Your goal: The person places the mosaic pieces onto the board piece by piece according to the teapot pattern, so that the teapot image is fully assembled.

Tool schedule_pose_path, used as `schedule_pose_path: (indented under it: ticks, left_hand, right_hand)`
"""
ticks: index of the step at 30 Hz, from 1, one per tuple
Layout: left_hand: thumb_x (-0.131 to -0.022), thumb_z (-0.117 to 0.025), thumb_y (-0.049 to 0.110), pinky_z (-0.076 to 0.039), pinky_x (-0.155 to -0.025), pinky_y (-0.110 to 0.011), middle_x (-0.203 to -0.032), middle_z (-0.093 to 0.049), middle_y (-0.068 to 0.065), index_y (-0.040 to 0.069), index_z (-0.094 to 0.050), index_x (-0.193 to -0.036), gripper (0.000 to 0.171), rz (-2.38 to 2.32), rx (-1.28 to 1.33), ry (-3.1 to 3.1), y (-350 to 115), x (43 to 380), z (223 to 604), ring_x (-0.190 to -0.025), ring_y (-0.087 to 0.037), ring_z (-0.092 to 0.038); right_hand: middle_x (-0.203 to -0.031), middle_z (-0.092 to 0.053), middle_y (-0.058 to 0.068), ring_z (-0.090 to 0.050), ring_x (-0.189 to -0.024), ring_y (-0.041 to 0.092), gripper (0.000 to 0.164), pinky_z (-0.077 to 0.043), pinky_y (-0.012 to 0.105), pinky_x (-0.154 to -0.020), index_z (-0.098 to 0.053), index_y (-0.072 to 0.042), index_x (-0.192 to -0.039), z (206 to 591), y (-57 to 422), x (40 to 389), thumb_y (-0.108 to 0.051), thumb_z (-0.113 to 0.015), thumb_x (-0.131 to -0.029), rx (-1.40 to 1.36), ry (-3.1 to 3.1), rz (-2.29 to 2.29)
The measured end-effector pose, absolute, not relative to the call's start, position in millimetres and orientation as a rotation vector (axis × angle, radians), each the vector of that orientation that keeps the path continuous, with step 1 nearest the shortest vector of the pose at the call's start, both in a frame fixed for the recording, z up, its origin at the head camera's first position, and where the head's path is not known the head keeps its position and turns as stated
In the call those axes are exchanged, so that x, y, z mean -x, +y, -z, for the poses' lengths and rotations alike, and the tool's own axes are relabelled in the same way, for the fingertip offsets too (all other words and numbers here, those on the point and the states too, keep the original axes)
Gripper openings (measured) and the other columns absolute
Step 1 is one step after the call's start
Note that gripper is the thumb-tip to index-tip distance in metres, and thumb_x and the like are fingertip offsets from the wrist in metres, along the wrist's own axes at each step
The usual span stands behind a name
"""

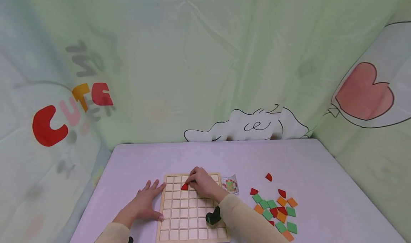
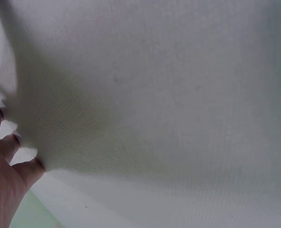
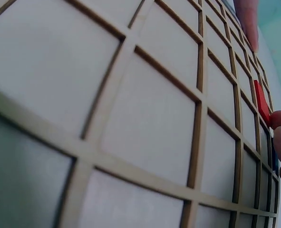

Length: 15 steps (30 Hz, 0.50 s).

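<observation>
head view: looks like the placing step, red piece (image 1: 184, 187) at an upper cell of the grid board (image 1: 184, 223).
right hand (image 1: 203, 183) pinches it; left hand (image 1: 144, 202) is spread, touching the board's left edge. next move likely calls for squaring it in the cell.

Small fabric-walled booth (image 1: 154, 57); home or studio, cannot tell which. Pale green and white sheeting (image 1: 192, 79) hangs behind and along both sides, creased, printed with chunky coloured letters (image 1: 40, 127), an outlined cartoon figure (image 1: 237, 123) and a heart balloon (image 1: 363, 96). Pale lilac table (image 1: 179, 155), rounded corners, between them; far edge close against the rear sheeting.
</observation>
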<state>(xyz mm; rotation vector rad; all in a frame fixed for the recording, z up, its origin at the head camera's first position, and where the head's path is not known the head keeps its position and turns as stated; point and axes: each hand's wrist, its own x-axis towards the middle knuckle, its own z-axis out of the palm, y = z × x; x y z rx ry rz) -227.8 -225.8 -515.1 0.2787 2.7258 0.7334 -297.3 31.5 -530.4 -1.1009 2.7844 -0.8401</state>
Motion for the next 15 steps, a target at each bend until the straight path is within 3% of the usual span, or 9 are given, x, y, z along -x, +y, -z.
schedule_pose_path:
  ticks: [5, 15]
  left_hand:
    - [-0.058, -0.099, 0.033, -0.018, -0.114, -0.08, -0.165, -0.029, -0.026, 0.008, -0.043, -0.155, 0.115, -0.717, -0.263, 2.724, -223, 229, 515, -0.154, -0.055, -0.014]
    - [-0.058, -0.099, 0.033, -0.017, -0.114, -0.081, -0.165, -0.028, -0.026, 0.009, -0.043, -0.155, 0.115, -0.715, -0.252, 2.731, -223, 229, 518, -0.153, -0.056, -0.013]
  right_hand:
    - [-0.109, -0.062, 0.012, -0.056, -0.101, 0.028, 0.019, -0.053, 0.037, -0.087, -0.078, -0.003, -0.107, 526, 35, 294, 0.003, -0.064, -0.096, 1.063, 2.772, 0.874]
    - [-0.125, -0.071, 0.012, -0.066, -0.118, 0.031, 0.029, -0.054, 0.051, -0.102, -0.069, -0.005, -0.127, 504, 65, 283, -0.003, -0.061, -0.1, 0.77, 2.649, 1.197]
